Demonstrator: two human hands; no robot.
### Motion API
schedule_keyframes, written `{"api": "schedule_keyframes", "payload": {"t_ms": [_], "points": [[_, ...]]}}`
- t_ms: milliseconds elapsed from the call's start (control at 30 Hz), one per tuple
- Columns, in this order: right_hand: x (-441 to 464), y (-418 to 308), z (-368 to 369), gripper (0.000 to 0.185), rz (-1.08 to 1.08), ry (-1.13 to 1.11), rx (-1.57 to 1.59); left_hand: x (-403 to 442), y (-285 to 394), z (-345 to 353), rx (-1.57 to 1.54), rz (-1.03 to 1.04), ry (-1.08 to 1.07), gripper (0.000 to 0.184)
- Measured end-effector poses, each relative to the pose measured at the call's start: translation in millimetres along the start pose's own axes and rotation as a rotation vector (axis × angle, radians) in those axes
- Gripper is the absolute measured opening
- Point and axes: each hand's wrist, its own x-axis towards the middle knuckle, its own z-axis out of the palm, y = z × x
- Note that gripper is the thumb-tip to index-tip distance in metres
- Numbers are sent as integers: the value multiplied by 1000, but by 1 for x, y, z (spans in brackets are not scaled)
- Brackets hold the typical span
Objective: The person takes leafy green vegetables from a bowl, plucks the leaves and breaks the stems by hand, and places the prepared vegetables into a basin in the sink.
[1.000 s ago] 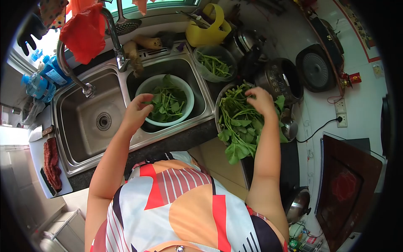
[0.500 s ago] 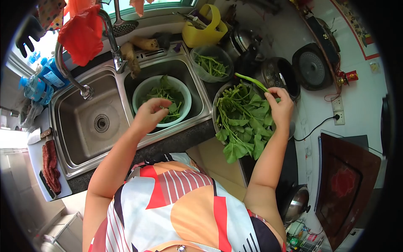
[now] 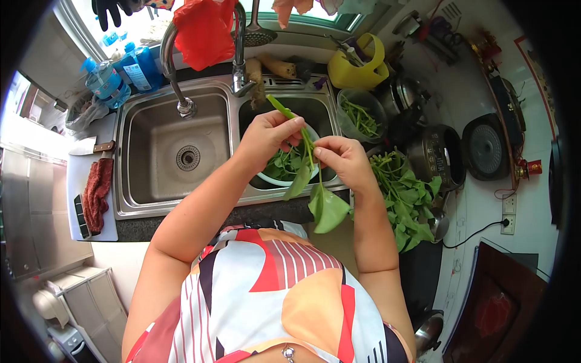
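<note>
1. The person's left hand [image 3: 270, 138] and wrist hide much of the round, pale plastic basin [image 3: 279, 181] just twelve o'clock of centre.
2. Fingers of the left hand and right hand [image 3: 344, 160] cover parts of the slender green leafy stem [image 3: 308, 145].
3. The right wrist and forearm [image 3: 370, 227] block the nine-o'clock side of the heaped green leafy stalks [image 3: 407, 202].
4. The top edge cuts the red crinkled plastic bag [image 3: 204, 35] at eleven o'clock.
5. Print on the blue plastic bottle [image 3: 139, 68] at ten is too small to read.

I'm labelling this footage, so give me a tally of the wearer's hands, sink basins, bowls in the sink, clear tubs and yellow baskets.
Hands: 2 (left, right)
Sink basins: 2
Sink bowls: 1
Clear tubs: 1
Yellow baskets: 1
Total: 7
</note>
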Motion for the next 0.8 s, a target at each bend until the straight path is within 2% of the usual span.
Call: {"api": "schedule_keyframes", "payload": {"t_ms": [67, 167, 300, 400, 500, 600, 700, 733, 800], "points": [[3, -4, 0, 16, 24, -109, -38, 0, -1, -7, 4, -28, -34, 23], [9, 2, 0, 16, 143, -175, 144, -1, 1, -13, -104, -103, -115, 22], [10, 10, 3, 13, 204, -207, 262, 0, -3, -20, -211, -156, -204, 20], [8, 9, 8, 11, 156, -174, 263, 3, -11, -21, -245, -190, -216, 19], [7, 20, 14, 10, -46, -40, 179, 4, -13, -20, -299, -194, -226, 18], [7, 31, 21, 12, -250, 217, 73, 5, -19, -16, -394, -161, -191, 18], [14, 35, 17, 14, -170, 405, 382, 2, -23, -9, -394, -107, -117, 18], [17, 29, 15, 15, -59, 509, 485, 0, -22, -10, -349, -101, -87, 18], [17, 26, 4, 16, 17, 346, 515, -2, -22, -11, -234, -80, -60, 20]]}}
